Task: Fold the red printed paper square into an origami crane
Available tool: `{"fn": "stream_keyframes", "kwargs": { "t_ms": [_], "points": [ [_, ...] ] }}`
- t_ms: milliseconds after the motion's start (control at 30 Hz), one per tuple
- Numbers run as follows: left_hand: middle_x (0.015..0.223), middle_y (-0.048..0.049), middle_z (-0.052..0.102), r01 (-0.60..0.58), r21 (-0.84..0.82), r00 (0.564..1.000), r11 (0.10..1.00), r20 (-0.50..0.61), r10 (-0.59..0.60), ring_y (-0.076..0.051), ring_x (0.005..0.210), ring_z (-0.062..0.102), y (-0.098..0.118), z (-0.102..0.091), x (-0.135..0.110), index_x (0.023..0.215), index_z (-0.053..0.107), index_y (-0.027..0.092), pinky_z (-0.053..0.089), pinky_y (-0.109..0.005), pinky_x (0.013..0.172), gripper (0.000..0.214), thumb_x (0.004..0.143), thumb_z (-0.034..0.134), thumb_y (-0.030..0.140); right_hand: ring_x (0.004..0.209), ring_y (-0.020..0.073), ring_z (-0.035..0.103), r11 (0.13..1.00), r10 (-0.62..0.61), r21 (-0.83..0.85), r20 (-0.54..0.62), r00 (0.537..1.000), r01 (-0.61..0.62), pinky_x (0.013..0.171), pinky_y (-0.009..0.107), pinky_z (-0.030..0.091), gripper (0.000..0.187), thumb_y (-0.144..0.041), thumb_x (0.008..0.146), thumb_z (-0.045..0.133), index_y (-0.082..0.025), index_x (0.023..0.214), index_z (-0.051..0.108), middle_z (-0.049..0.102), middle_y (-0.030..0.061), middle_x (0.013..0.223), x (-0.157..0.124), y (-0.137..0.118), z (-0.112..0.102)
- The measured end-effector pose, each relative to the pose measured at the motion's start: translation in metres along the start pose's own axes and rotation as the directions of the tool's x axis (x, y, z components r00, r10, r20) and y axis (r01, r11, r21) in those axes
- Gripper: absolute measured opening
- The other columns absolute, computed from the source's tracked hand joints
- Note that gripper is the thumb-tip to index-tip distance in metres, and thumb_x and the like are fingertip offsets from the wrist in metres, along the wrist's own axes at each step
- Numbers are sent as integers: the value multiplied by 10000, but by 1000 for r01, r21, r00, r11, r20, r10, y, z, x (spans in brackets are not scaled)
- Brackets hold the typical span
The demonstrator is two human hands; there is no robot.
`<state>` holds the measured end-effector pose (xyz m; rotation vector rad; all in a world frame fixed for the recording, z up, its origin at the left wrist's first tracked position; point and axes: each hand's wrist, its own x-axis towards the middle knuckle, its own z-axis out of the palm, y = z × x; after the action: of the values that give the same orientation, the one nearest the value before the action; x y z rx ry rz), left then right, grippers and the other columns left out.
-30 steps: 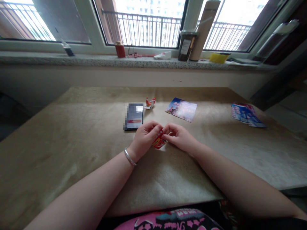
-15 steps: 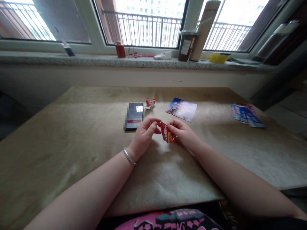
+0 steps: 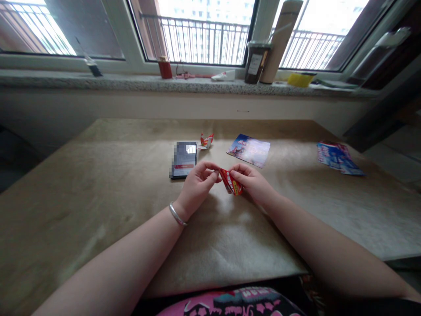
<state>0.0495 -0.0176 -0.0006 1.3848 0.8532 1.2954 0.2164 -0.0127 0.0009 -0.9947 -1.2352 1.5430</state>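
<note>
A small folded piece of red printed paper (image 3: 230,183) is held above the table between my two hands. My left hand (image 3: 201,179) pinches its upper left corner between thumb and fingertips. On the other side, my right hand (image 3: 251,180) grips the paper's right edge, with the thumb on top. White and yellow lettering shows on the side facing me. Just beyond my left hand lies a dark phone or tablet (image 3: 184,159), its screen partly blurred. A folded red-and-white paper figure (image 3: 206,141) stands beside that device's far right corner.
A blue-pink printed sheet (image 3: 250,150) lies beyond my right hand. Several similar sheets (image 3: 340,158) are fanned at the right of the table (image 3: 82,193). On the windowsill (image 3: 131,84) stand a red container (image 3: 165,69), a dark lidded jar (image 3: 254,66), a cardboard tube (image 3: 279,39) and a yellow roll (image 3: 300,79).
The red paper has tilted, its lower end swinging slightly to the right. My left fingertips have shifted a little on its corner. The items on the table stay put.
</note>
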Motion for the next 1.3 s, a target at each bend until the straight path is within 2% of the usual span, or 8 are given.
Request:
{"fn": "stream_keyframes", "kwargs": {
  "t_ms": [200,367,567,733,967,1100,1300],
  "points": [
    [707,24,596,-45,116,999,992,5,45,-93,651,599,4,0,-2,813,547,162,477,-204,619,103,756,599,231,511,93,517,1000,6,-9,-38,999,-6,486,223,413,409,-498,577,742,-186,735,531,582,-41,621,0,-3,0],
    [692,29,574,-74,202,997,977,22,71,-95,644,582,5,-1,-3,799,527,166,477,-212,616,67,747,565,184,508,91,504,998,24,-63,-7,1000,-24,487,223,392,388,-506,616,715,-188,735,527,568,-42,614,0,-4,0],
    [745,41,549,-114,87,993,990,-7,115,-73,594,586,3,0,-2,798,454,176,500,-221,594,41,803,491,193,512,92,511,998,31,-52,-11,999,-32,494,229,402,440,-536,568,733,-190,733,518,573,-49,614,0,-3,1],
    [767,34,552,-35,58,999,998,3,34,-79,621,599,1,-2,0,805,446,171,512,-233,625,99,817,518,239,517,79,503,998,-6,-62,-37,999,3,505,215,393,420,-524,587,725,-187,730,519,565,-58,611,3,0,-1],
    [729,15,584,90,79,995,993,34,-93,-91,621,590,-1,-1,1,820,524,146,498,-220,611,212,777,608,336,577,93,546,986,-78,-147,9,997,78,547,224,424,336,-475,671,678,-192,768,524,593,-40,665,3,4,0],
    [689,13,595,85,69,996,994,-3,-85,-101,628,581,0,0,1,773,539,146,501,-231,623,223,763,619,355,599,99,564,978,-92,-189,10,996,93,572,233,442,315,-445,667,682,-190,771,528,605,-29,687,2,3,1],
    [635,24,557,35,123,997,992,-69,-26,-92,601,563,1,-2,1,700,514,159,475,-209,598,237,825,523,361,559,93,540,963,-110,-246,23,994,112,530,226,415,284,-429,697,658,-187,771,530,588,-33,653,1,5,0]
  ]
}}
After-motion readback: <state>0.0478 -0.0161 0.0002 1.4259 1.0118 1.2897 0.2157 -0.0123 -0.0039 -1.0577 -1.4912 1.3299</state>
